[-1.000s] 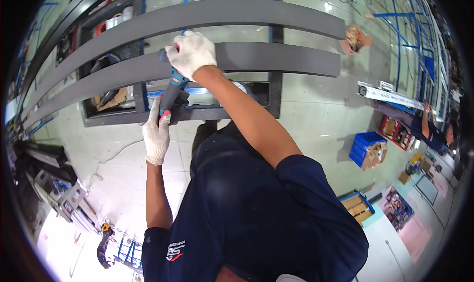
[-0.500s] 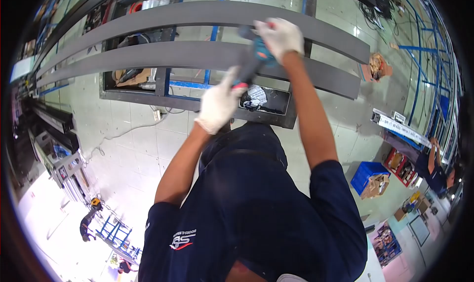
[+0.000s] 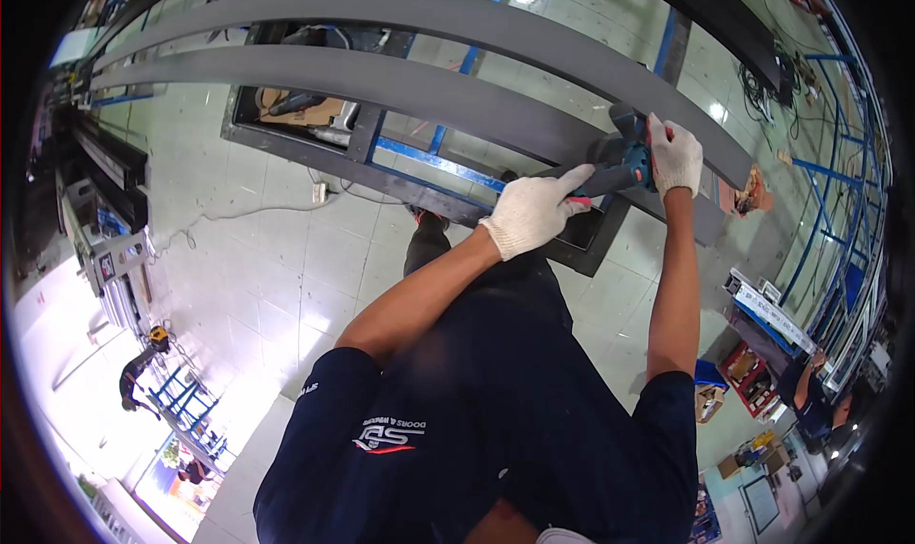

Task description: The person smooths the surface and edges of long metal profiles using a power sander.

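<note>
Both my hands wear white knitted gloves and hold a teal and black power tool (image 3: 624, 173) above the right part of the nearer grey bar (image 3: 381, 79). My left hand (image 3: 534, 212) is closed around the tool's near-left end, beside a red part. The fingers of my right hand (image 3: 679, 158) are wrapped on its right side, where more red shows. A dark part of the tool reaches toward the bar; whether it touches cannot be seen. Another long grey bar (image 3: 457, 15) runs parallel, farther from me.
Below the bars is a dark frame (image 3: 434, 199) with blue rails and compartments; one holds tools and cardboard. Black cables (image 3: 762, 96) lie at the far right. At right stand a blue bin (image 3: 707, 377) and shelving, where another person (image 3: 805, 392) works. A cable crosses the tiled floor at left.
My hands have moved right and toward me with the power tool, toward the bars' right ends. The whole view has shifted and turned. Both hands keep their grip.
</note>
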A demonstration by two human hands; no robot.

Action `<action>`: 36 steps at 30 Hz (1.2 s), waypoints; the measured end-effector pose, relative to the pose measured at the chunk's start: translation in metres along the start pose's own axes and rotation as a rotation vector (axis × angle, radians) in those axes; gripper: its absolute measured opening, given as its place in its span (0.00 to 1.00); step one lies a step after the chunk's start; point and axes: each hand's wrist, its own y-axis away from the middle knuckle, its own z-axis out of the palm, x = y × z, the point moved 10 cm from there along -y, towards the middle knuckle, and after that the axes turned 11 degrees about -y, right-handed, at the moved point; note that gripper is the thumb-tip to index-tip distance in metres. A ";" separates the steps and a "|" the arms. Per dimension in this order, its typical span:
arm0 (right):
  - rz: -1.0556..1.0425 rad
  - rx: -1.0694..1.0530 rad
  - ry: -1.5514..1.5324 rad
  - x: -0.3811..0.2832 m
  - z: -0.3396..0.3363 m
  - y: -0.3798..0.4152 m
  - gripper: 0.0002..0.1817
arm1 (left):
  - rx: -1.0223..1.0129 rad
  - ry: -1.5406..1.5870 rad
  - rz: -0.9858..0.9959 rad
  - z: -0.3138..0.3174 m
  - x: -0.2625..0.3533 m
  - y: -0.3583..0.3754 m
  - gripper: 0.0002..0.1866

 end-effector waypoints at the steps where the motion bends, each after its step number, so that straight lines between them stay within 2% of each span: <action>1: -0.020 -0.009 0.005 -0.019 0.014 -0.002 0.29 | 0.030 0.009 -0.022 -0.011 -0.015 0.008 0.33; 8: -0.142 -0.143 0.007 -0.183 0.113 0.011 0.28 | 0.178 0.126 -0.240 -0.084 -0.129 0.086 0.34; 10: -0.212 -0.122 -0.054 -0.231 0.141 0.018 0.29 | 0.195 0.179 -0.313 -0.108 -0.163 0.110 0.34; 14: -0.223 -0.213 0.001 -0.321 0.198 0.028 0.27 | 0.394 0.207 -0.318 -0.162 -0.229 0.146 0.31; 19: -0.257 -0.286 0.003 -0.425 0.264 0.040 0.28 | 0.514 0.221 -0.370 -0.221 -0.306 0.188 0.30; 24: -0.343 -0.314 -0.022 -0.513 0.317 0.054 0.29 | 0.521 0.224 -0.447 -0.264 -0.370 0.223 0.30; 27: -0.369 -0.373 -0.006 -0.555 0.347 0.061 0.29 | 0.430 0.277 -0.566 -0.287 -0.397 0.240 0.31; 36: -0.629 -0.409 0.003 -0.702 0.439 0.062 0.28 | 0.546 0.253 -0.717 -0.359 -0.488 0.275 0.29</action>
